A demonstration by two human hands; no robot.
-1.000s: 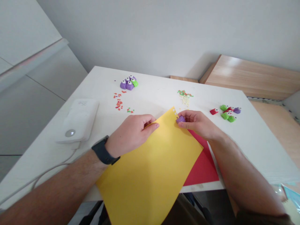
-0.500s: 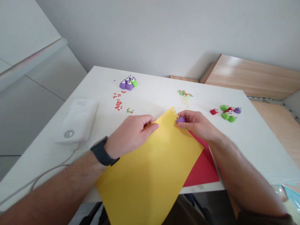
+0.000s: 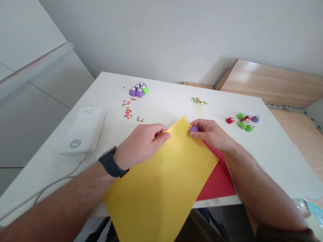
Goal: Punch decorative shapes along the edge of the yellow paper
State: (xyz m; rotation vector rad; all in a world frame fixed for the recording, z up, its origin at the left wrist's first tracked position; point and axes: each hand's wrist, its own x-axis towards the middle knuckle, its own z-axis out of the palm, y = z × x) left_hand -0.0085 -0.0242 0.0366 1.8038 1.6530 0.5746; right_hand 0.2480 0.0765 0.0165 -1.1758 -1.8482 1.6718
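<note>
Above the white surface (image 3: 164, 101), the left hand (image 3: 140, 144) pinches the edge of a yellow paper sheet (image 3: 161, 181) between thumb and curled fingers. The right hand (image 3: 210, 132) has its fingers closed around a small purple craft punch (image 3: 193, 129) on the sheet's top corner, beside tiny punched holes. A red paper sheet (image 3: 217, 181) lies beneath. Farther off sit 2 groups: purple punches (image 3: 136, 91) and mixed punches (image 3: 244, 121).

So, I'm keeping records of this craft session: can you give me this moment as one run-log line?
left hand: grips yellow paper sheet | right hand: holds purple craft punch at sheet's edge | under sheet: red paper sheet
</note>
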